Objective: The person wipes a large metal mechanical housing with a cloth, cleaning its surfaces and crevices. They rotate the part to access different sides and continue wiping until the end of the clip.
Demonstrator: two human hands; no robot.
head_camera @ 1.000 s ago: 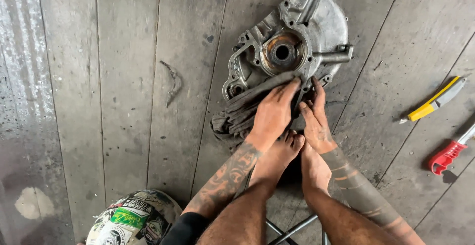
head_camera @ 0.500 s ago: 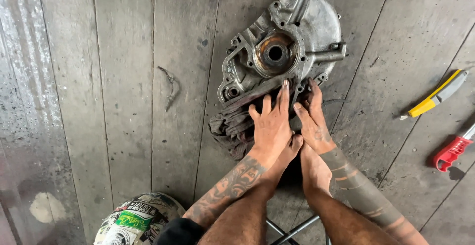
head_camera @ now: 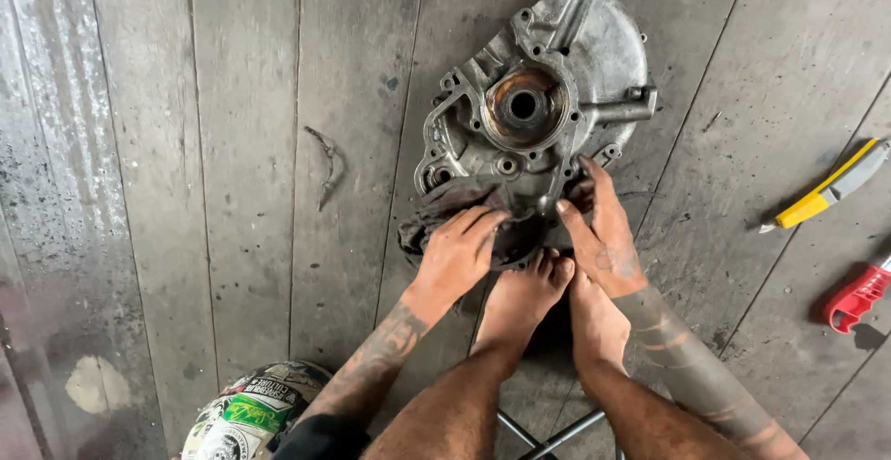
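A grey cast-metal engine cover [head_camera: 575, 61] with a rusty round bore lies flat on the wooden plank floor. My left hand [head_camera: 459, 256] presses a dark dirty rag [head_camera: 445, 202] against the cover's near left edge. My right hand [head_camera: 603, 233] rests on the cover's near right edge, fingers spread on the metal. My two bare feet [head_camera: 529, 298] sit between the hands, toes against the cover's near rim.
A yellow-handled utility knife [head_camera: 826, 195] lies at the right, and a red-handled tool [head_camera: 858, 295] lies below it. A sticker-covered helmet [head_camera: 246, 414] sits at the bottom left. A small curved scrap [head_camera: 327, 165] lies on the planks left of the cover. Metal stool legs [head_camera: 548, 437] show at the bottom.
My left hand has slid the rag down and left along the cover's near edge. The right hand has stayed on the edge.
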